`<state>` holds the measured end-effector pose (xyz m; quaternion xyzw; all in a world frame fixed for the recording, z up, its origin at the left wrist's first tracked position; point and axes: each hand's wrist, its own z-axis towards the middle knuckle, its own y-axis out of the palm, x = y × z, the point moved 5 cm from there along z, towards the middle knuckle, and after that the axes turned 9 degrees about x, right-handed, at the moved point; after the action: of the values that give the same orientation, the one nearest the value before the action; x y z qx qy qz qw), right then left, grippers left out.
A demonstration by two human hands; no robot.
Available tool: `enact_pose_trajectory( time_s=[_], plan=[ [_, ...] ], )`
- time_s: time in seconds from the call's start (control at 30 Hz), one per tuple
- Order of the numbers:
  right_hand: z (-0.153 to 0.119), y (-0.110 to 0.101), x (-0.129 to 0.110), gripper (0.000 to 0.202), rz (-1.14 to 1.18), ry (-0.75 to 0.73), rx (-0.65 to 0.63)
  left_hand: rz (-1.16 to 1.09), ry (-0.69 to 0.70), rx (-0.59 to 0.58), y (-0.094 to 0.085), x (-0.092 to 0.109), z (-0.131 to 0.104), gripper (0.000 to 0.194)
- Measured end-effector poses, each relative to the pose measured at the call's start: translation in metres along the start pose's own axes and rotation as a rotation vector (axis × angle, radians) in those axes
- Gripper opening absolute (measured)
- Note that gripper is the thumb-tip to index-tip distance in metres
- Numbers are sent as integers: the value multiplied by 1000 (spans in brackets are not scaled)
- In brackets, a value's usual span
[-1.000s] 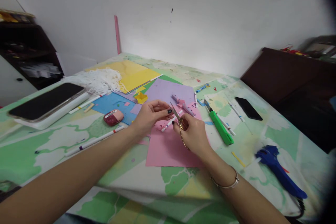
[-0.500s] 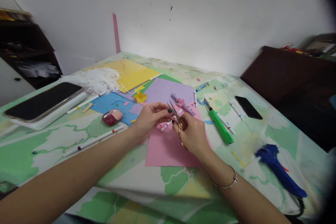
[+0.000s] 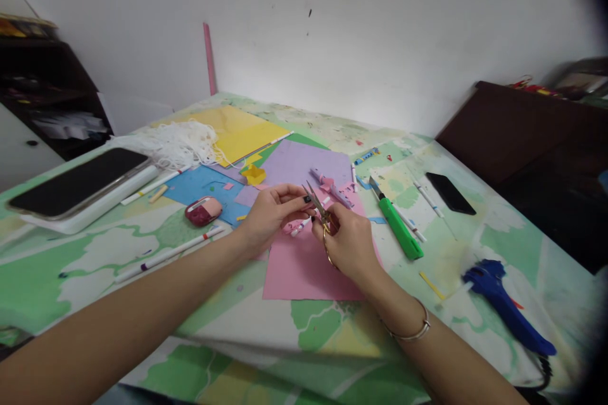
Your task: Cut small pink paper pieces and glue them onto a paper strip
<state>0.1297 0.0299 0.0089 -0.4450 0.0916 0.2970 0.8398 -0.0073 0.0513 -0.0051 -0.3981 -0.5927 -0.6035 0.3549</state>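
My right hand [image 3: 349, 240] is closed around the gold handles of a small pair of scissors [image 3: 315, 200], whose blades stand slightly apart and point up to the left. Fingertips of my left hand [image 3: 275, 212] are pinched together right beside the blades; whatever they hold is too small and hidden to make out. Below both hands lies a pink sheet [image 3: 308, 272]. A white stick with dark bands [image 3: 301, 226] and pink scraps show under the fingers. Just beyond the scissors rests a rolled purple paper piece [image 3: 332, 188] with pink bits on it.
Right of my hands lie a green utility knife [image 3: 399, 228] with its blade out, a black phone [image 3: 450, 193] and a blue glue gun [image 3: 506, 307]. To the left are an earbud case [image 3: 203, 210], a large phone [image 3: 80, 180], white yarn [image 3: 175, 142] and coloured sheets.
Almost nothing differs. Both hands and the scissors keep their places, and the view has shifted very slightly.
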Motion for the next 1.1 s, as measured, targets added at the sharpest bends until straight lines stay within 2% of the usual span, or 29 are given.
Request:
enact_pose_trajectory(
  time_s=[0.57,1.1],
  plan=[
    [-1,-1,0,18,3,-26,47,-11,-11,31,1,-1,-2,20],
    [-1,-3,0,18,-6,-59,73,42,29,0,-2,3,0,21]
  ],
)
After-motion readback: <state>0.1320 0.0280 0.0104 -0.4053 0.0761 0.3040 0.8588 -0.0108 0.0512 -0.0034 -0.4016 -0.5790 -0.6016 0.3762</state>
